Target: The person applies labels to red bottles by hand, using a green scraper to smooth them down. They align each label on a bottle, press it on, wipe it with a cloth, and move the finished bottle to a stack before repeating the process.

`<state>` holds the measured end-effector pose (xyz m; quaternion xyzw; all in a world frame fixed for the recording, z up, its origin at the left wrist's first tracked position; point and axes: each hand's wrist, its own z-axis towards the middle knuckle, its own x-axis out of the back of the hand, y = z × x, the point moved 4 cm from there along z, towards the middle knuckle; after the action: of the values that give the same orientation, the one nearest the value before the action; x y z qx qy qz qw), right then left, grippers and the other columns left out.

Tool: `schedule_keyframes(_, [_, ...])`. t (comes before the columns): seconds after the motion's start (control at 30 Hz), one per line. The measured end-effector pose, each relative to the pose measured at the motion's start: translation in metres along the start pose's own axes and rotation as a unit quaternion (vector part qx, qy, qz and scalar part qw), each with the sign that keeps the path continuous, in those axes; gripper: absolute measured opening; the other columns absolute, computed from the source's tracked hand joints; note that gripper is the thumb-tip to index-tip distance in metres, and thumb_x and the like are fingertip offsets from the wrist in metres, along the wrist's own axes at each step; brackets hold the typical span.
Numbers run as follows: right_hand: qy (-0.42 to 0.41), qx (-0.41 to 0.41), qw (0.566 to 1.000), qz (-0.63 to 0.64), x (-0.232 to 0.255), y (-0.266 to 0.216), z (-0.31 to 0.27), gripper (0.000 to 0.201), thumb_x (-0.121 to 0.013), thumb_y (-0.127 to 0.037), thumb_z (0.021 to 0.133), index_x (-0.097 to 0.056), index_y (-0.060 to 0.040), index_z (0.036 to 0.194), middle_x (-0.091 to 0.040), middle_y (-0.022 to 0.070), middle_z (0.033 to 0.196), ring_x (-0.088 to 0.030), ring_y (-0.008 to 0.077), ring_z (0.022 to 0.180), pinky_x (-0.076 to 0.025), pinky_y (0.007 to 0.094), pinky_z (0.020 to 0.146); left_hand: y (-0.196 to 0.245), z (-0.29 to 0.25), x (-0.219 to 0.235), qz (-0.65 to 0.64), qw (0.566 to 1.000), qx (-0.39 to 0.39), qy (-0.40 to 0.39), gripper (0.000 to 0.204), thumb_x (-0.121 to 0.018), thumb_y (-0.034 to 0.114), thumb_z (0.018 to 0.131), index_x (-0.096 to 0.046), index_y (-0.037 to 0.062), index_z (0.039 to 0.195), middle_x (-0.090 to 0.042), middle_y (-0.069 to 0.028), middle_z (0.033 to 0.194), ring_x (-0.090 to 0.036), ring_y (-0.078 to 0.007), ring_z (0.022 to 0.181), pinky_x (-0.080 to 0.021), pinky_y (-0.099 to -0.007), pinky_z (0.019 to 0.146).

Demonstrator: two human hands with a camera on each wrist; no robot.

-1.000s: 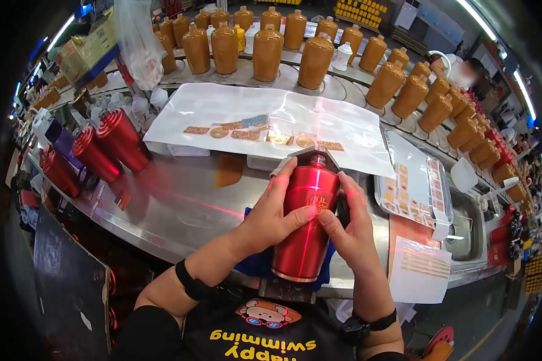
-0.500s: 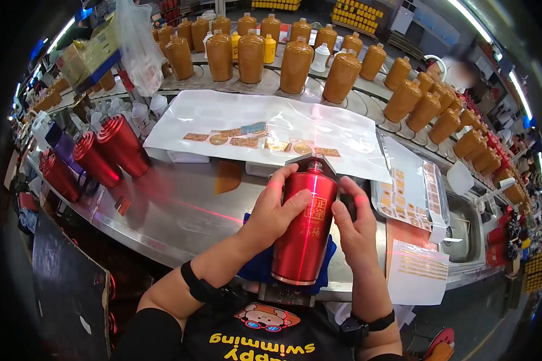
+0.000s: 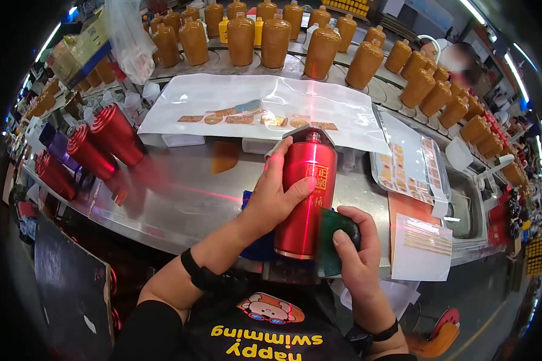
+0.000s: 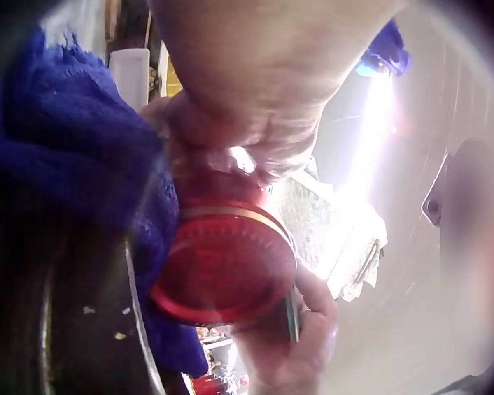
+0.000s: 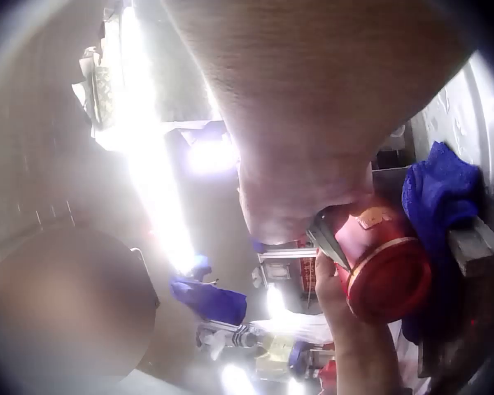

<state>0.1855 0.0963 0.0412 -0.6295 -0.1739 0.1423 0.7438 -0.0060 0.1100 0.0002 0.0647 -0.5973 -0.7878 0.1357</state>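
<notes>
A glossy red bottle [image 3: 301,231] with gold lettering lies with its neck toward a dark angular bracket [image 3: 328,135] and its base toward the person. My left hand [image 3: 274,195] grips the bottle's upper left side, thumb across the front near the lettering. In my right hand [image 3: 361,256] is a dark green flat scraper [image 3: 329,231], pinched between thumb and fingers. The scraper's edge lies along the lower right side of the bottle. Blue cloth [image 3: 258,248] is under the bottle. The bottle's round base [image 4: 226,267] faces the left wrist camera.
Three red bottles [image 3: 117,135] stand at the left of the steel counter [image 3: 180,216]. A transfer sheet [image 3: 180,99] with gold decals lies ahead. Right are a decal tray [image 3: 397,207], a striped sheet [image 3: 418,259] and a sink [image 3: 464,219]. Brown bottles [image 3: 277,45] line a conveyor behind.
My right hand has left the bottle's upper side, come lower, and now holds the green scraper against it. My left hand keeps its grip. The brown bottles have shifted along the conveyor.
</notes>
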Motion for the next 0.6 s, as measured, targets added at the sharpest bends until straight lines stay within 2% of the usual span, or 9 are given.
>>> schedule_keyframes(0.33, [0.038, -0.021, 0.999, 0.014, -0.010, 0.010, -0.002, 0.030, -0.054, -0.004, 0.094, -0.052, 0.0000, 0.124, -0.059, 0.0021, 0.096, -0.052, 0.0054, 0.082, -0.044, 0.0211, 0.074, 0.002, 0.001, 0.001, 0.017, 1.000, -0.001, 0.002, 0.085, -0.066, 0.037, 0.090, -0.022, -0.0053, 0.148, -0.038, -0.0280, 0.142, -0.043, -0.0356, 0.132, -0.033, -0.0396, 0.110])
schedule_keyframes(0.6, [0.037, -0.004, 0.998, -0.057, -0.008, 0.008, -0.003, 0.029, -0.053, -0.006, 0.094, -0.053, -0.0003, 0.122, -0.059, 0.0034, 0.093, -0.052, 0.0075, 0.080, -0.045, 0.0239, 0.073, -0.003, 0.000, 0.000, 0.033, 0.999, -0.021, 0.005, 0.086, -0.066, 0.037, 0.090, -0.022, -0.0066, 0.148, -0.039, -0.0291, 0.140, -0.043, -0.0369, 0.131, -0.033, -0.0403, 0.110])
